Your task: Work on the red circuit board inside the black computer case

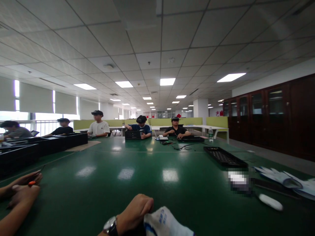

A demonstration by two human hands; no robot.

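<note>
Around and beyond the hands, a green bench (pixel 110 186) is spread. Ahead and to their right, a black tray (pixel 225 156) is laid down. Nearer, and well to their right, spare gloves (pixel 301 189) are left lying beside a dark strip (pixel 273 187).

Directly at the hands, 1 white glove (pixel 169 224) with blue print is seen, low at the near edge of view. The left hand (pixel 134 211) is pressed close against its left side, with the fingers curled in; whether cloth is pinched cannot be told, since the fingertips are hidden. The right hand may be covered by the glove, but this cannot be confirmed, nor can its grip be told.

For good handling, soft cloth like this is best drawn evenly, finger by finger, with the cuff kept unrolled. Snagging at the watch (pixel 110 226) on the left wrist should be guarded against. Elbow room should also be left on the left, where an orange-handled tool (pixel 31 183) is held by another person.
</note>
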